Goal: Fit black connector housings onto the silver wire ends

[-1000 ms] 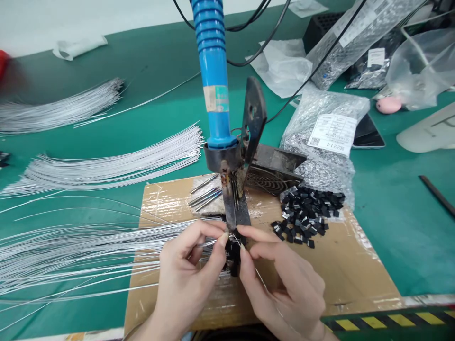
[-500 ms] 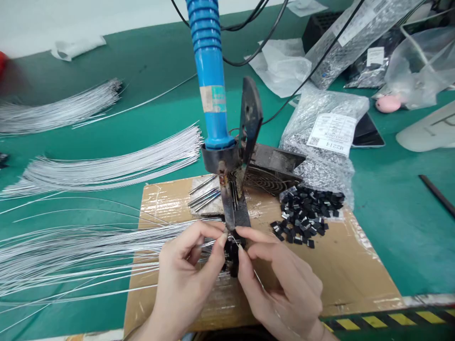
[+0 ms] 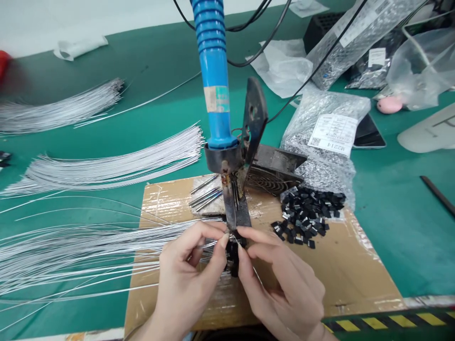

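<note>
My left hand pinches the end of a thin silver wire between thumb and forefinger. My right hand pinches a small black component right beside it. Both meet just under the tip of a blue-handled soldering iron, which stands tip-down in a dark metal stand. All of this is over a taped cardboard sheet. A pile of the same black components lies to the right of the iron.
Fans of silver wires spread over the green table on the left. Bubble-wrap bags, clear plastic bags, black cables and a pink object crowd the far right. A yellow-black striped edge runs along the near side.
Both hands stay pinched under the iron tip with only slight finger shifts. The view has wobbled a little.
</note>
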Demonstrator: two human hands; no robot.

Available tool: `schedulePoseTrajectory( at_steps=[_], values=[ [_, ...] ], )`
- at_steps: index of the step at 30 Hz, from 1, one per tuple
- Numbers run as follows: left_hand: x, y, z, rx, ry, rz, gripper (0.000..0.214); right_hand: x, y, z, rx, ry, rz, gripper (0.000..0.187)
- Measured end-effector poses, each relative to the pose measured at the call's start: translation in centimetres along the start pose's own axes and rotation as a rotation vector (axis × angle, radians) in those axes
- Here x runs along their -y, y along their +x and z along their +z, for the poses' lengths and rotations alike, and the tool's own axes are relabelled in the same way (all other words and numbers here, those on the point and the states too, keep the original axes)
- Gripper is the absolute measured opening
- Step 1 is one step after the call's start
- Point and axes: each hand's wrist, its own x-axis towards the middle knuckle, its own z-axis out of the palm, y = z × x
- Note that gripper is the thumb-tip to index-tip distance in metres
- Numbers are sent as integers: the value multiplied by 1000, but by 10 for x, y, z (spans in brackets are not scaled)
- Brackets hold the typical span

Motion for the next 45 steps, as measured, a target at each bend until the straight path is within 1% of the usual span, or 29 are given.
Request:
schedulePoseTrajectory(
  at_steps=[8, 12, 17, 29, 34, 39, 45],
  values=[
    [1, 0, 0, 3, 35, 4, 18, 1, 1, -1, 7, -2, -5, 23],
    [-1, 0, 1, 14, 3, 3, 17, 0, 1, 0, 1, 3, -6, 22],
    [0, -1, 0, 12, 19, -6, 16, -1, 0, 1, -13, 21, -11, 24],
    [0, 1, 1, 20, 1, -25, 16, 0, 0, 0, -21, -2, -2, 22],
    [-1, -1, 0, 37, -33, -11, 17, 0, 2, 0, -18, 4, -9, 25],
    [0, -1, -1, 22, -12, -8, 16, -2, 2, 2, -22, 20, -1, 24],
    [2, -3, -3, 37, 0, -11, 17, -1, 1, 1, -21, 17, -1, 24]
  ],
)
